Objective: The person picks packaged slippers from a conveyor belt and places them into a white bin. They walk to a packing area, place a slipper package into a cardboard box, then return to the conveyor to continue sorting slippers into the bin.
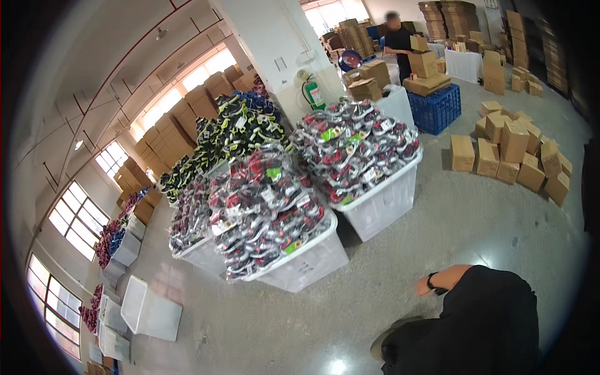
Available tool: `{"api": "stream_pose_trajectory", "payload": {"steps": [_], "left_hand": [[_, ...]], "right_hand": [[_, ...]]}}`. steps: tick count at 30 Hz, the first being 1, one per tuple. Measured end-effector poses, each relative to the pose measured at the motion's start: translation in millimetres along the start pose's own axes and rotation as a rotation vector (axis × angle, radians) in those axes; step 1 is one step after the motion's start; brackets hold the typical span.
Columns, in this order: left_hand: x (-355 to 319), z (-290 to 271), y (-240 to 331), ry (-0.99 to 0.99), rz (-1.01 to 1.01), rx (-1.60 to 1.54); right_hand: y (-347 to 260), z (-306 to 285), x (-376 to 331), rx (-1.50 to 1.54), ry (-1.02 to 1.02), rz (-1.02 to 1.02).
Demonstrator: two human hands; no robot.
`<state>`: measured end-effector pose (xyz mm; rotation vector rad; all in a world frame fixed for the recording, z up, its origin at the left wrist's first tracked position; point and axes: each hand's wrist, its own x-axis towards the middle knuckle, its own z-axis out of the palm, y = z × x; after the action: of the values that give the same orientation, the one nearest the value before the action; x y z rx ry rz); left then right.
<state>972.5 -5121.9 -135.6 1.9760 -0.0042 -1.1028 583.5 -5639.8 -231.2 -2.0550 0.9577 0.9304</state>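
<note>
Front tub: the white tub [306,269] is seen mid-floor, ahead and to the left of the right hand [423,288], well apart from it; it is heaped above the rim with bagged shoes [269,203] in black, grey and red
Tub's axis: its near wall is turned toward the lower right; the rim's long direction is buried under the heap, so the long axis cannot be told for sure
Shoe toes: pointed every which way, no common line being kept; clear plastic is wrapped around them
Right hand: held low over the bare floor, a dark wristband [432,282] worn, a black sleeve [487,306] behind; the fingers are too small and turned away, so how far it is opened, or whether anything is held, cannot be told
Left hand: not made out, its opening and hold likewise untold
Right tub: another white tub [387,209] is set just beside, piled with similar shoes, its near rim slanted up to the right
Green-trimmed shoes: a dark heap [244,125] is banked behind, near the pillar [275,50]
Extinguisher: a green cylinder [314,95] is seen by the pillar's foot
Far right: small cartons [514,142] are clustered on the floor; beyond a blue crate [436,109], cartons are being attended by a co-worker [397,47]
</note>
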Motion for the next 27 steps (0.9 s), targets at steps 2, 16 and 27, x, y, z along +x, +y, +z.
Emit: {"api": "stream_pose_trajectory", "payload": {"steps": [2,16,27], "left_hand": [[12,-53,-13,-0.005,0.000,0.006],[65,-486,-105,0.084,-0.104,-0.041],[-18,-789,-393,0.509,-0.267,-0.455]], "right_hand": [[-21,30,-8,0.082,-0.075,0.189],[-754,43,162,-1.193,0.280,-0.472],[-1296,262,101,-0.078,-0.187,-1.446]]}}
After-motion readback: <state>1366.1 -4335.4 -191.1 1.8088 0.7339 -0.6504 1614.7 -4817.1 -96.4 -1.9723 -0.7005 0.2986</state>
